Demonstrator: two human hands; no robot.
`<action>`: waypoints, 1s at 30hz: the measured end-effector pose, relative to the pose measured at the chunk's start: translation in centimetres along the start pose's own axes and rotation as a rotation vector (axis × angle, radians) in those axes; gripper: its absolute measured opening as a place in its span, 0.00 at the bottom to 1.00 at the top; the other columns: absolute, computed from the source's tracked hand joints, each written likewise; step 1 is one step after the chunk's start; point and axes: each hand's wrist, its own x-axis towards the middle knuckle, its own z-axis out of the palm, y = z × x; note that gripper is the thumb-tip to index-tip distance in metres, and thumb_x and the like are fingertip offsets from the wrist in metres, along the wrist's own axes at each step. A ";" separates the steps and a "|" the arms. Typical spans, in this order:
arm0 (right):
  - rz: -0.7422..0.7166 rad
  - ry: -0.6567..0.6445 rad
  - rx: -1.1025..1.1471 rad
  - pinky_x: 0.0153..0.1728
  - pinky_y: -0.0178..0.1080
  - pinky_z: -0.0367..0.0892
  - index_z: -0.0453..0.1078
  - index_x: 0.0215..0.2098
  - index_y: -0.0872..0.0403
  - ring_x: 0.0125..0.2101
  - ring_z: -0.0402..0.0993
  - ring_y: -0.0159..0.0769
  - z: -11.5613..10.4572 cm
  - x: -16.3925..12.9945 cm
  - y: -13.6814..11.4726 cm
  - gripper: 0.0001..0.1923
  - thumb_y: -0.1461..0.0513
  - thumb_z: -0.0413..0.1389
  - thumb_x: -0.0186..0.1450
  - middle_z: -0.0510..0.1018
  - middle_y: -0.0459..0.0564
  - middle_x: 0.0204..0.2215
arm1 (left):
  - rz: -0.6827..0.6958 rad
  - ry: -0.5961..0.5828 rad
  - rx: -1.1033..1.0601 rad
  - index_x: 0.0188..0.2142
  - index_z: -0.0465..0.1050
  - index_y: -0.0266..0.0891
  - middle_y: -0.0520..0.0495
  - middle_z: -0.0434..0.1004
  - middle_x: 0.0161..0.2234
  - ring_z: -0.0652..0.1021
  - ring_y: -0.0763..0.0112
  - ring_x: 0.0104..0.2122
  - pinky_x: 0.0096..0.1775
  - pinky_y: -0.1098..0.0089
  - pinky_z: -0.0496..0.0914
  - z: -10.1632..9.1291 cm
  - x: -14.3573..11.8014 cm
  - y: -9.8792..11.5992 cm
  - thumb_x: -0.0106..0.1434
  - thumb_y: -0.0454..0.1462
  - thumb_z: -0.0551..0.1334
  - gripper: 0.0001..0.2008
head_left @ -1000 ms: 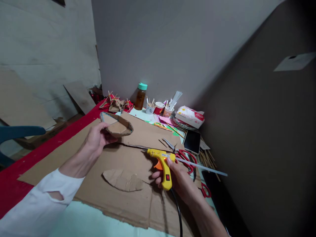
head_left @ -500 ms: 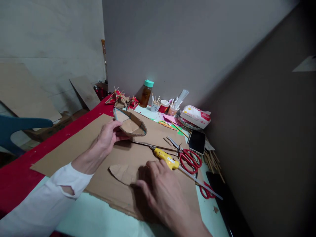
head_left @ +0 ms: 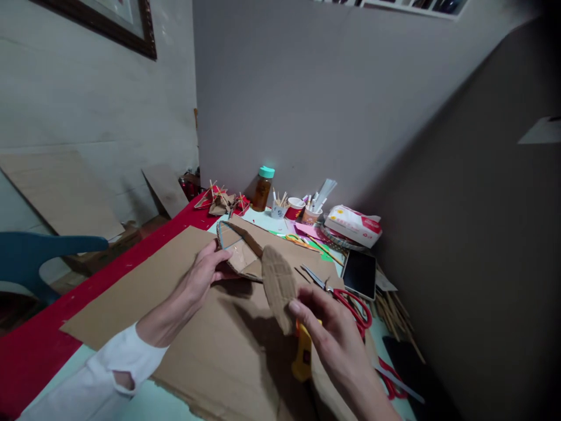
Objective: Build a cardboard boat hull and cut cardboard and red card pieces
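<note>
Closest in, a yellow glue gun point(head_left: 302, 359) lies beneath the right hand point(head_left: 333, 328). That hand's fingers pinch a leaf-shaped cardboard piece point(head_left: 278, 280), its upper end in front of a boat-shaped cardboard shell point(head_left: 239, 248); whether they touch, I can't tell. The left hand point(head_left: 202, 273) has its fingers gripping the shell's left end. Just past the right fingers sit red-handled scissors point(head_left: 357, 307), then a phone point(head_left: 359, 273). Well beyond both hands, paper cups point(head_left: 279, 211) and a teal-lidded bottle point(head_left: 262, 193) stand on the tabletop point(head_left: 173, 403).
</note>
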 end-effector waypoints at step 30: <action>-0.021 -0.029 -0.815 0.37 0.43 0.59 0.71 0.41 0.55 0.38 0.74 0.49 2.7 0.5 -0.2 0.07 0.67 0.53 0.67 0.78 0.55 0.36 | -0.081 -0.416 0.123 0.53 0.70 0.40 0.45 0.80 0.48 0.75 0.58 0.49 0.49 0.62 0.69 2.3 -2.6 -1.3 0.58 0.36 0.62 0.21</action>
